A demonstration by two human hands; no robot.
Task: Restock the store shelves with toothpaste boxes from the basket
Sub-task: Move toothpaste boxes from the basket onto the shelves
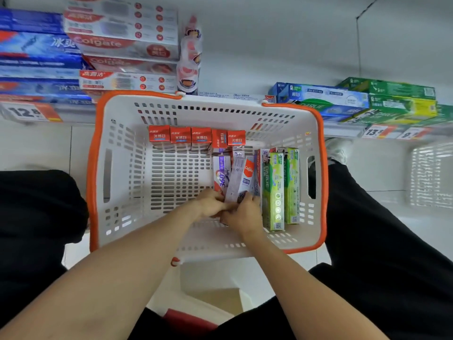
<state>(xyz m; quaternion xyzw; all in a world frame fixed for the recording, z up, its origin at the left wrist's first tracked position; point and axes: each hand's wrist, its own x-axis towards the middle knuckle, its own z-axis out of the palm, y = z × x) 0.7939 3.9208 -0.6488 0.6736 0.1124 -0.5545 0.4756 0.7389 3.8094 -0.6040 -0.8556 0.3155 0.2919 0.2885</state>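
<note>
A white basket with an orange rim [98,168] sits on the floor between my knees. Several red toothpaste boxes [180,137] stand on end along its far wall. White and purple Colgate boxes [239,177] lie right of centre, with two green Darlie boxes [282,190] beside them at the right wall. My left hand [209,203] and my right hand [245,213] meet at the near ends of the Colgate boxes, fingers closed around them. Which box each hand grips is partly hidden by the fingers.
The low shelf beyond the basket holds stacked red Colgate boxes [127,45] and blue boxes [36,55] at the left, blue and green Darlie boxes [367,101] at the right, with a bare stretch of shelf between. Price tags [27,111] line its edge. A second white basket [429,175] stands at the right.
</note>
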